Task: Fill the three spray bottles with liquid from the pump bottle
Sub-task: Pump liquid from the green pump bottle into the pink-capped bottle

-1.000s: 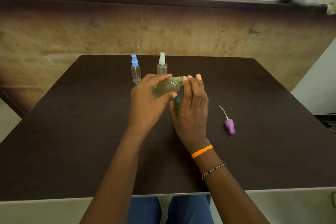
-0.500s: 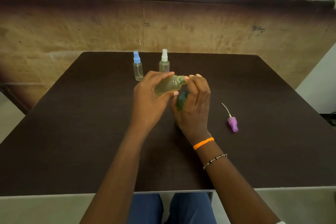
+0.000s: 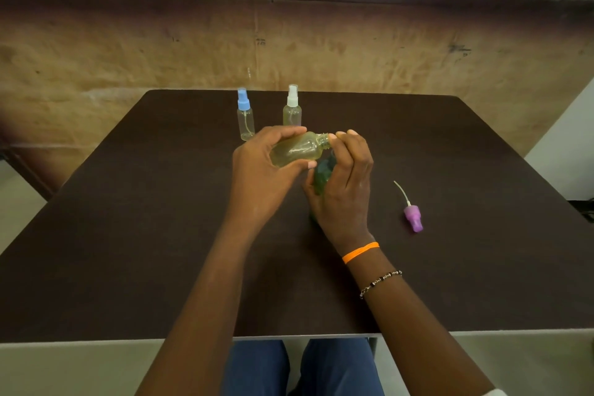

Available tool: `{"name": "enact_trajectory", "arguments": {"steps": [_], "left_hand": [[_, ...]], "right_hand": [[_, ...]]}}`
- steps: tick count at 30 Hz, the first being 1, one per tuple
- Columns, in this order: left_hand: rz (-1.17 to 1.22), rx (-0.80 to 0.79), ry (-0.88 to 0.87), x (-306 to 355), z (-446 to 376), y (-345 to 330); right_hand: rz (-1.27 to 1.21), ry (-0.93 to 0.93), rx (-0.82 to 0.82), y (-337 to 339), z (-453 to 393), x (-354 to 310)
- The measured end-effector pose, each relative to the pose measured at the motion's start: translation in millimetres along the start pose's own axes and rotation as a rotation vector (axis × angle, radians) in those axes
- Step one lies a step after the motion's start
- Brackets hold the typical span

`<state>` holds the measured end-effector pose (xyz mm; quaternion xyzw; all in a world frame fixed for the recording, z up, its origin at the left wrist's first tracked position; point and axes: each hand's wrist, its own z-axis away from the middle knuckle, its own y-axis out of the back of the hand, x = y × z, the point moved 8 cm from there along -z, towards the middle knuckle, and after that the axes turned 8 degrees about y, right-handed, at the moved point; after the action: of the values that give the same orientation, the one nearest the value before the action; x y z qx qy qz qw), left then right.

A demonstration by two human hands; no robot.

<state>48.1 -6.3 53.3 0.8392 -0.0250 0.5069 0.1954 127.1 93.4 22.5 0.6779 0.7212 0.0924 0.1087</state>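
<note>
Compared with half a second earlier, little has shifted: the left hand still grips the uncapped spray bottle above the middle of the table, and the right hand has stayed curled round the green pump bottle. The right fingertips remain bunched at the spray bottle's open neck, as before.

The uncapped spray bottle lies nearly on its side, its long axis running left to right with a slight upward tilt, neck pointing right towards the right hand. It holds yellowish liquid. The left thumb sits beneath it and the fingers wrap over the top.

The pump bottle stands roughly upright under the right hand, just right of the spray bottle's body. Most of it is hidden behind the palm and fingers; only a green strip shows, and its pump head cannot be made out.

Near the far edge stand two capped spray bottles, upright and side by side: one with a blue cap, one with a white cap. The purple spray cap lies towards the right edge, well apart from the hands, dip tube pointing away from the person.

An orange band and a beaded bracelet circle the right wrist.
</note>
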Motion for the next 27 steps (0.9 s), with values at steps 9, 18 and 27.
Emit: {"name": "enact_trajectory", "arguments": {"steps": [9,18,27], "left_hand": [[0.003,0.013,-0.039,5,-4,4],[-0.012,-0.005,-0.062,4,-2,6],[-0.009,0.015,-0.111,12,-5,8]], "right_hand": [[0.114,-0.018,-0.093,-7,2,-6],[0.062,-0.053,0.019,-3,-1,-6],[0.071,-0.024,-0.088,-5,-1,-6]]}}
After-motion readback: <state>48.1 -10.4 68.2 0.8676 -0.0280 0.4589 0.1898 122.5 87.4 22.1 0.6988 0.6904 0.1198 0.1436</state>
